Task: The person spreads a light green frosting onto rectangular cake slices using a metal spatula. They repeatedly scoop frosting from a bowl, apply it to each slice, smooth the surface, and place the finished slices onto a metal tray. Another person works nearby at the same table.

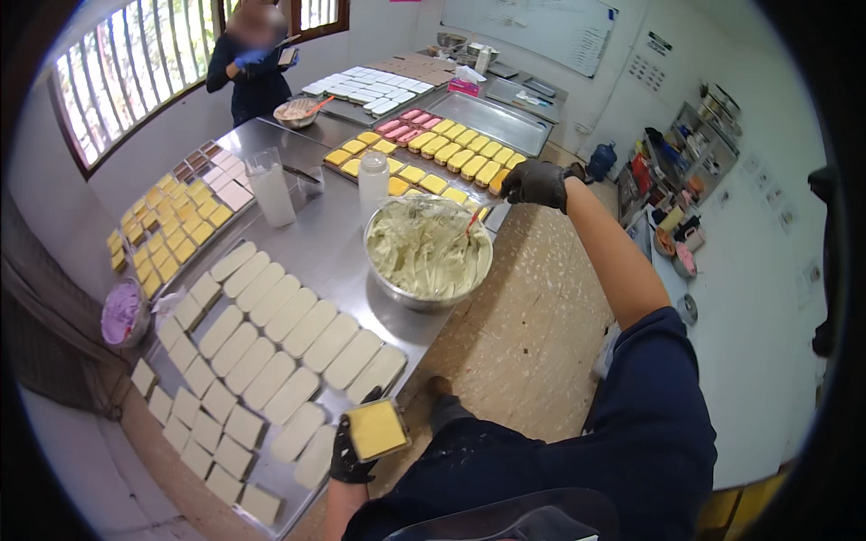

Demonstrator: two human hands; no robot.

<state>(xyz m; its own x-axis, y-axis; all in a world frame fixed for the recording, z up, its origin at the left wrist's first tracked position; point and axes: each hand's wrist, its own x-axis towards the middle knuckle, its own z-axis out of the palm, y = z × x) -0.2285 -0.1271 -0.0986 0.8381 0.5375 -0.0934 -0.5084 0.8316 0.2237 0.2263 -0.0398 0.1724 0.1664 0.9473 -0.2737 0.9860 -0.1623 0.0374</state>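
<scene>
My left hand [353, 446], in a black glove, holds a square clear container with a flat yellow top [377, 430] at the lower middle. My right hand [538, 186], also black-gloved, is at the table's right edge with its fingers bent, beside the yellow-topped rectangular containers [461, 159]. Whether it grips anything is unclear. Below and left of it stands a metal bowl [433, 301] of pale green cream [423, 253], with a red utensil [473, 222] at the cream's right side. Oblong containers with smooth pale tops [281, 338] and square pale ones [233, 426] cover the near tray.
A clear pitcher [270, 193] and a translucent bottle [373, 177] stand behind the bowl. A bowl of purple cream [123, 312] is at the left. Across the table, a person [254, 74] in blue gloves holds a small container near another mixing bowl [296, 113].
</scene>
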